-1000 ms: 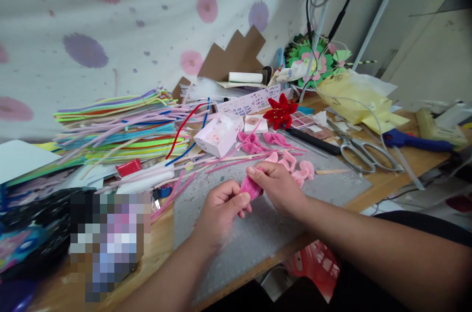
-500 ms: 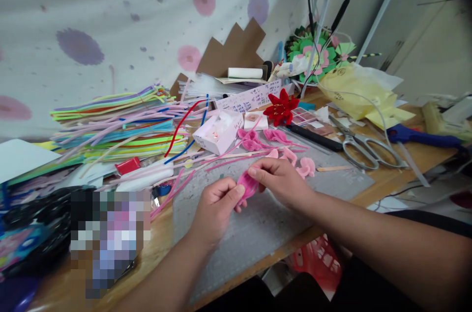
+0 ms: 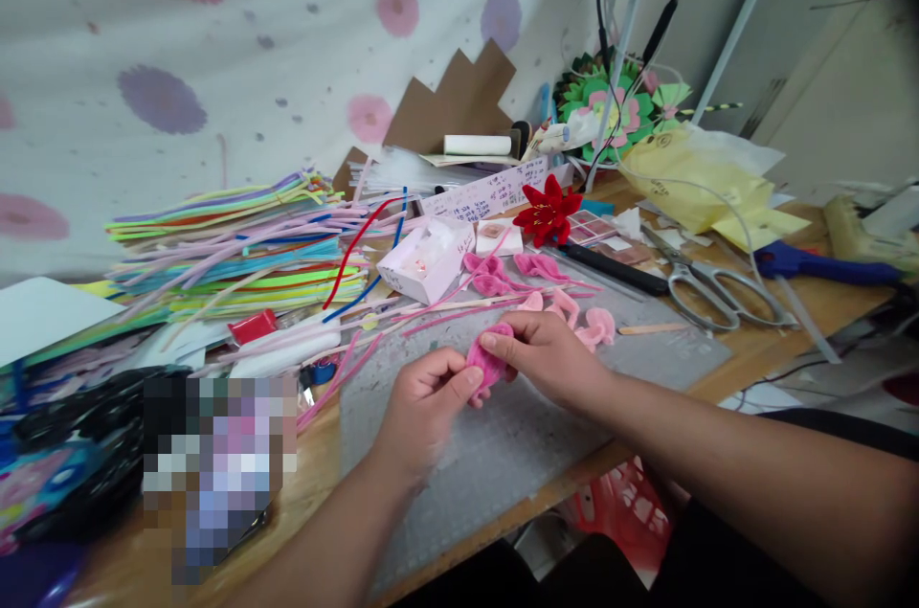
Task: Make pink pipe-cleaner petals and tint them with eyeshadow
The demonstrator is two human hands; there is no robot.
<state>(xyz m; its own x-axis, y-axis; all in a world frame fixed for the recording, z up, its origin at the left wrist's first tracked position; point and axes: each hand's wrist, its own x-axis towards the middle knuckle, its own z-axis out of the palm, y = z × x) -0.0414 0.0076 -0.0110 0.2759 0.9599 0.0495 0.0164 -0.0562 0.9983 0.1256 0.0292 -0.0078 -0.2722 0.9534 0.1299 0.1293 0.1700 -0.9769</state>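
Observation:
Between my two hands is a fuzzy pink pipe-cleaner petal (image 3: 489, 357), held above the grey cutting mat (image 3: 531, 431). My left hand (image 3: 431, 397) pinches its lower left end between thumb and fingers. On the upper right side, my right hand (image 3: 538, 349) grips it with the thumb lying on its face. Just beyond my hands lie more pink petals (image 3: 492, 275) with long stems, and paler pink curled pieces (image 3: 594, 328) rest beside my right hand. A red pipe-cleaner flower (image 3: 549, 212) stands farther back.
Bundles of coloured pipe cleaners (image 3: 236, 244) pile up at the left. A small white box (image 3: 427, 258) sits behind the mat. Scissors (image 3: 718, 287) and a blue-handled tool (image 3: 825, 265) lie at the right. A wooden stick (image 3: 653, 328) rests on the mat.
The pink petal has turned slightly between my fingers, and my right thumb lies lower across it. Both hands keep their grip in nearly the same place.

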